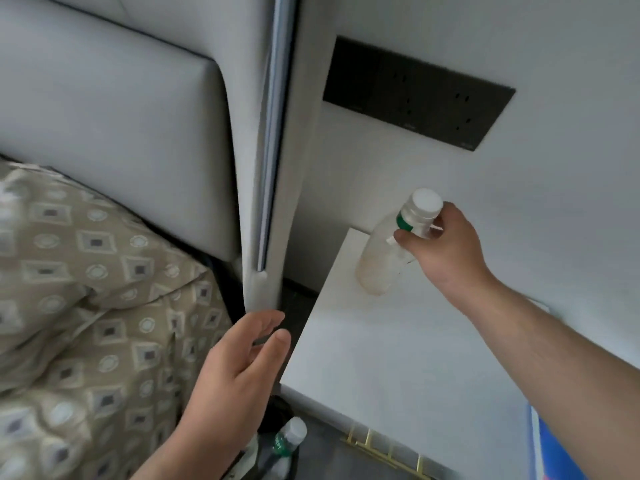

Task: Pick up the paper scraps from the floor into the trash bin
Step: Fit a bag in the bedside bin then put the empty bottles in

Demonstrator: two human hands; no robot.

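My right hand (440, 251) grips the neck of a clear plastic bottle (388, 251) with a white cap and a green band, held tilted just above the white bedside table (408, 368). My left hand (235, 375) hovers open, fingers apart, over the gap between the bed and the table. Below it, at the bottom edge, lies the dark trash bin (277, 410) with a second clear bottle (287, 441) in it. No paper scraps show in this view.
A bed with a patterned beige quilt (86, 306) fills the left. A grey padded headboard (121, 116) stands behind it. A dark socket panel (415, 95) is set in the white wall. Something blue (554, 455) sits at the lower right.
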